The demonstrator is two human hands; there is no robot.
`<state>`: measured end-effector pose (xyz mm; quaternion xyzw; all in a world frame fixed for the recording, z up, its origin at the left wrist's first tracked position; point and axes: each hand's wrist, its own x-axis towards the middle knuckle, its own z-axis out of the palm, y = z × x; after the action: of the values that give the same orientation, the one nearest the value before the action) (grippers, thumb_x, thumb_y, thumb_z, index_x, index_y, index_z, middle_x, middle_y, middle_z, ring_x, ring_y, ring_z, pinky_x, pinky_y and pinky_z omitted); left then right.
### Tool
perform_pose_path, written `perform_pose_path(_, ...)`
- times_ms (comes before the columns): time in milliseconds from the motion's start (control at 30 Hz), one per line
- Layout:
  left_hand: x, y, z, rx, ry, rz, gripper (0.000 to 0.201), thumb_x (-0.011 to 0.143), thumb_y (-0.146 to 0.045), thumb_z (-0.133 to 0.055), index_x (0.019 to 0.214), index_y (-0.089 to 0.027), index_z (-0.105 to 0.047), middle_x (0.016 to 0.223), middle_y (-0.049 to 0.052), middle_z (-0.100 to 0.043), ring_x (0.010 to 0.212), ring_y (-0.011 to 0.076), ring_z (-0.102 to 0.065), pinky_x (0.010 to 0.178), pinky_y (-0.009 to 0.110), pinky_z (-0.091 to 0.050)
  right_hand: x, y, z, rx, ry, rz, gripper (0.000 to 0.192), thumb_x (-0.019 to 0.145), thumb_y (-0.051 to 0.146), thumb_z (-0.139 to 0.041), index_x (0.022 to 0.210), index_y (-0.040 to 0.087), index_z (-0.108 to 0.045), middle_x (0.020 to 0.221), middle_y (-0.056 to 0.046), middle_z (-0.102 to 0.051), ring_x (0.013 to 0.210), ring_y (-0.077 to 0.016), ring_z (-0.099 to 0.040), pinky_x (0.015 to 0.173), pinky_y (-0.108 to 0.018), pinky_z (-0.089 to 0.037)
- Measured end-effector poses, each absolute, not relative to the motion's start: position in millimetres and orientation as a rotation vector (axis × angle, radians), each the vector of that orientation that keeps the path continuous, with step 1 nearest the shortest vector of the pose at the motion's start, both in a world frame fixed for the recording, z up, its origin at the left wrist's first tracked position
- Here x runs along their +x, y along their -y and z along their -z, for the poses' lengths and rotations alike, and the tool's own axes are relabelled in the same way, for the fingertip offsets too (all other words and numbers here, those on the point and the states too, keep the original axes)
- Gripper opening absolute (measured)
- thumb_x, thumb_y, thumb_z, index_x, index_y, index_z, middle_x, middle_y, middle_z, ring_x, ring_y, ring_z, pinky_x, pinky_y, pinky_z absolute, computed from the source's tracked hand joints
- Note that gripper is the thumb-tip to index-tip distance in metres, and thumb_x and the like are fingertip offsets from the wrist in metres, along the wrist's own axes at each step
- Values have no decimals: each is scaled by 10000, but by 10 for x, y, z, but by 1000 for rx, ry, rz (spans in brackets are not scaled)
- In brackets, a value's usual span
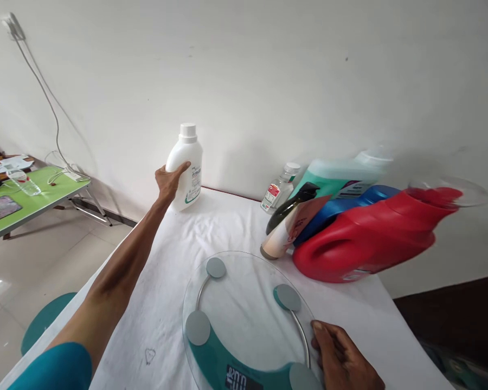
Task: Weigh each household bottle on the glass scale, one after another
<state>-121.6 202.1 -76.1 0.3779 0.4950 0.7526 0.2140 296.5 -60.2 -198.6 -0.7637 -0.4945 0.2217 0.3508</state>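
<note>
**Inspector:** Nearest the camera lies a round glass bathroom scale [244, 319], teal at its near edge, display lit. Note the right hand [344, 360].

**Assistant:** It rests on the scale's near right rim, thumb on the glass and fingers curled over the edge. It presses or steadies the scale and grasps nothing; whether the fingers hook under the rim I cannot tell.

**Inspector:** And the left hand [169, 181]?

**Assistant:** Arm stretched to the far left of the table [154, 303], fingers wrapped round the side of a white plastic bottle [186, 168] with a white screw cap. The bottle stands upright on the white cloth, close to the wall. The grasp sits at mid-body, under the shoulder, which suits a bottle this wide.

**Inspector:** Other stock?

**Assistant:** Far right, a cluster leaning together: a red detergent jug [366, 238] on its side, nearest the scale; a blue jug [350, 208] behind it; a teal jug [333, 176] behind that. A dark trigger-spray bottle [293, 208] and a pale tube [278, 241] lean against them, the tube's end just beside the scale's far rim. A small clear bottle [278, 189] with a red label stands by the wall.

**Inspector:** Beyond the table?

**Assistant:** A green folding table [32, 203] at far left, with papers and a clear cup; a cable hangs down the wall [268, 70].
</note>
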Motion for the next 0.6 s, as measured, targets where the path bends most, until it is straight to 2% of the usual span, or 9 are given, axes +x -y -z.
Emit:
perform_pose_path(200,-1379,-1246,546,1148,-1505,-2065,499,540,-487,-980,836,-141,-776,783,57,-740,749,224,-696,649,327,-569,2780,603,1921,-1901,1264,-517,505,840,748,-501,752,284,-680,690,-62,-739,618,-265,-670,622,-355,-514)
perform_pose_path(333,-1445,-626,373,1161,-1553,-1986,462,529,-488,-971,659,-191,-641,553,-35,-510,525,119,-471,467,271,-395,2738,607,1901,-1839,1280,-534,457,846,702,-502,768,277,-652,686,-65,-725,645,-264,-669,684,-364,-514)
perform_pose_path(400,-1390,-365,304,1164,-1518,-1946,497,532,-507,-956,612,-216,-561,516,-58,-413,488,86,-358,435,257,-306,2731,613,1893,-1827,1290,-541,444,857,688,-502,767,276,-640,688,-65,-728,648,-261,-665,684,-364,-503)
perform_pose_path(500,-1188,-64,222,1192,-1426,-1864,556,545,-546,-938,588,-235,-479,527,-57,-356,491,76,-300,439,257,-259,2727,619,1885,-1815,1298,-543,436,866,678,-496,769,275,-633,690,-61,-732,640,-254,-655,667,-363,-486)
perform_pose_path(600,-897,123,184,1213,-1334,-1776,582,561,-592,-932,593,-237,-472,546,-43,-353,497,82,-306,447,268,-265,2726,618,1887,-1786,1324,-533,426,867,668,-497,762,276,-626,676,-58,-725,633,-249,-642,671,-366,-481)
